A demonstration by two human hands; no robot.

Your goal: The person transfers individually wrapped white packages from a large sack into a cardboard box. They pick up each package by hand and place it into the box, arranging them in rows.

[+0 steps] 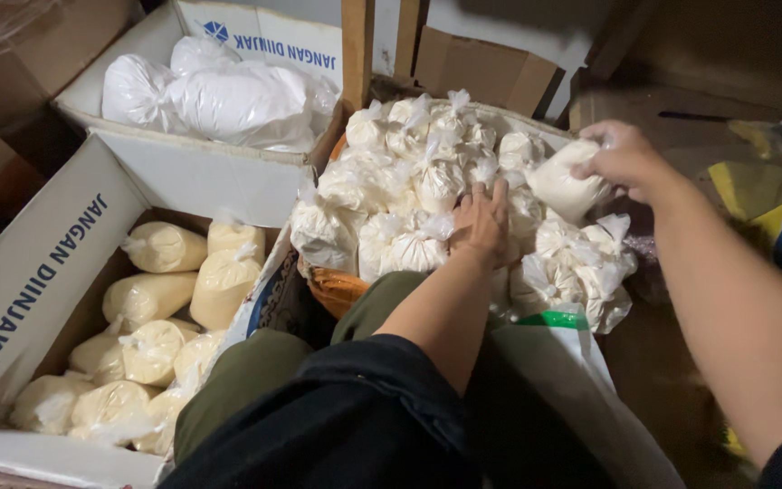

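Observation:
An orange basket (335, 288) in front of me is heaped with several small tied plastic bags of white powder (391, 172). My left hand (481, 222) lies flat on the pile, fingers spread over the bags near its middle. My right hand (624, 156) grips one white bag (565, 186) at the pile's far right edge, lifted slightly off the heap.
A white cardboard box (33, 272) at the left holds several yellowish filled bags (165, 246). Behind it another white box (183, 167) holds bigger white bags (228, 95). A white sack with a green strip (558, 362) lies below the basket. My knees are at the bottom.

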